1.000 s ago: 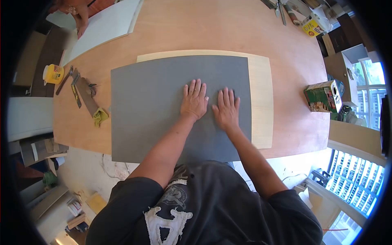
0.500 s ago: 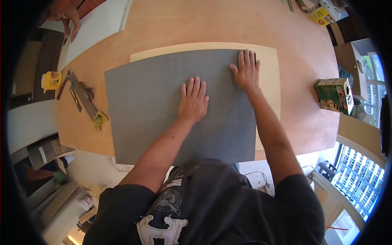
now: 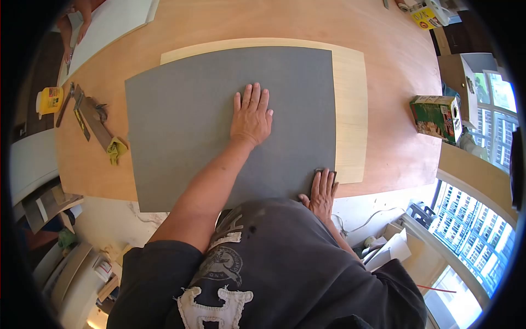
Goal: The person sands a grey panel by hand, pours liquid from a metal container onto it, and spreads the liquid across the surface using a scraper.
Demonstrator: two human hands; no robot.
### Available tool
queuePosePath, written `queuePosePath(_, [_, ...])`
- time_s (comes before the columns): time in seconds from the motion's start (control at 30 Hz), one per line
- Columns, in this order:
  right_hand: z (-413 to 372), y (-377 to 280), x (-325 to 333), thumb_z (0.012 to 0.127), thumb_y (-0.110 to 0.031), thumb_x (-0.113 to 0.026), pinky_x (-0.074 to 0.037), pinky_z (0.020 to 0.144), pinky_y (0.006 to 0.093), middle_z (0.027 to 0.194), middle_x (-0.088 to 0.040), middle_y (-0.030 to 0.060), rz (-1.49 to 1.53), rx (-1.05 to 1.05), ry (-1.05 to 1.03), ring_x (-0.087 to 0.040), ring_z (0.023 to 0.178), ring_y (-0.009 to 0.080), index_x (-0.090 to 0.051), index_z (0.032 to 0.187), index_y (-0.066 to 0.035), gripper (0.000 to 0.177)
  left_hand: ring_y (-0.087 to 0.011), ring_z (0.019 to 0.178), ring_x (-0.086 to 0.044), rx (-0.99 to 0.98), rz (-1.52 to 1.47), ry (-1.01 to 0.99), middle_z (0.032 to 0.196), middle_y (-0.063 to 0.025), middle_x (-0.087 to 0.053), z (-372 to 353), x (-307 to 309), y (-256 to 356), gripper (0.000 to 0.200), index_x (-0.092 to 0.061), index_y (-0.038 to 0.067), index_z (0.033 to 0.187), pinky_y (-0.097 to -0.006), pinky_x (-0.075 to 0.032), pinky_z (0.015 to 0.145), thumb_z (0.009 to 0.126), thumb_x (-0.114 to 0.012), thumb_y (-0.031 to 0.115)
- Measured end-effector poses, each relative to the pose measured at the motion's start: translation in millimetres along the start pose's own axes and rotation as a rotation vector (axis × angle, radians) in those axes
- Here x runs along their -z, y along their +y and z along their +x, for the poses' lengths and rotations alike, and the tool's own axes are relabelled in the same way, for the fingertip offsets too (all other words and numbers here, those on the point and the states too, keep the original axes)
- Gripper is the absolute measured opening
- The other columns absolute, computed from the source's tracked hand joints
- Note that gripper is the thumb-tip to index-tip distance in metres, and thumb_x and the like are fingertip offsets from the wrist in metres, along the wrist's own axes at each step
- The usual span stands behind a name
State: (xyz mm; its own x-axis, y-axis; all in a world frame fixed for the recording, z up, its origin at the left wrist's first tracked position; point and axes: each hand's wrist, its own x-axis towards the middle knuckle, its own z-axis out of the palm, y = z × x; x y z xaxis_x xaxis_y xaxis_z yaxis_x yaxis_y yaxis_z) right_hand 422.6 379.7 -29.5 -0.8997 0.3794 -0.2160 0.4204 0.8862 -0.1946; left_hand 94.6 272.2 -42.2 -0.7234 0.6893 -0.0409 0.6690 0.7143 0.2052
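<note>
Right hand [image 3: 322, 200]: shifted from the far right corner of the grey sheet [image 3: 181, 120] to its near right corner; fingers extended over what appeared to be a small dark pad [image 3: 335, 176], grip beneath hidden, so uncertain. Left hand [image 3: 251, 122]: released, palm down, mid-sheet. Grey sheet: face up, overlapping the pale board [image 3: 351, 109] on the worktable [image 3: 400, 137]. Significance, as judged: attention had passed to the edge nearest the body.
</note>
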Motion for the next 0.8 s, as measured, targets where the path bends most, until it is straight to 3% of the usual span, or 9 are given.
queuePosePath(0.1, [8,0,0,0.097,-0.072,-0.037,-0.013,0.119,0.0696,0.165,-0.022,0.0298,0.036,-0.005,-0.007,-0.016,0.153,0.0497,-0.028,0.158,0.005,0.098,-0.0336,0.155,-0.022,-0.008,0.004,0.010,0.167,-0.0172,-0.028,-1,2,-1,0.061,-0.037,0.006,0.157,-0.0540,-0.016,0.126,0.105,-0.044,0.037])
queuePosePath(0.3, [189,-4,33,0.097,-0.066,-0.045,-0.016,0.120,0.0661,0.163,-0.028,0.0282,-0.016,0.133,0.237,-0.020,0.153,0.0458,-0.034,0.155,0.004,0.092,-0.0345,0.156,-0.022,0.030,0.046,0.040,0.167,-0.0178,-0.028,0,-5,1,0.061,-0.037,0.006,0.157,-0.0544,-0.016,0.126,0.105,-0.043,0.038])
queuePosePath(0.47, [278,-29,33,0.098,-0.061,-0.049,-0.016,0.123,0.0603,0.165,-0.029,0.0222,-0.045,-0.024,0.369,-0.021,0.154,0.0406,-0.036,0.156,0.000,0.086,-0.0367,0.155,-0.023,0.105,0.082,0.076,0.166,-0.0191,-0.028,4,-8,1,0.062,-0.037,0.006,0.157,-0.0558,-0.015,0.125,0.105,-0.043,0.039])
queuePosePath(0.57, [231,-58,38,0.098,-0.061,-0.049,-0.016,0.124,0.0597,0.166,-0.028,0.0207,-0.176,0.169,0.210,-0.021,0.155,0.0388,-0.034,0.158,-0.002,0.084,-0.0363,0.155,-0.023,0.100,0.076,0.072,0.166,-0.0191,-0.028,4,-6,2,0.062,-0.037,0.006,0.157,-0.0558,-0.015,0.125,0.105,-0.043,0.039])
queuePosePath(0.7, [139,-55,30,0.096,-0.050,-0.058,-0.020,0.123,0.0595,0.167,-0.027,0.0180,0.053,0.590,-0.042,-0.022,0.155,0.0349,-0.036,0.157,-0.004,0.079,-0.0345,0.157,-0.018,0.127,0.052,0.021,0.169,-0.0161,-0.024,6,-5,2,0.062,-0.033,0.007,0.159,-0.0552,-0.011,0.126,0.106,-0.039,0.040])
queuePosePath(0.8, [161,-19,39,0.095,-0.044,-0.061,-0.023,0.122,0.0608,0.166,-0.029,0.0180,0.027,0.522,-0.061,-0.023,0.155,0.0340,-0.038,0.155,-0.003,0.076,-0.0349,0.157,-0.017,0.128,0.009,0.049,0.169,-0.0170,-0.023,5,-15,-4,0.062,-0.033,0.004,0.158,-0.0557,-0.010,0.126,0.106,-0.039,0.038])
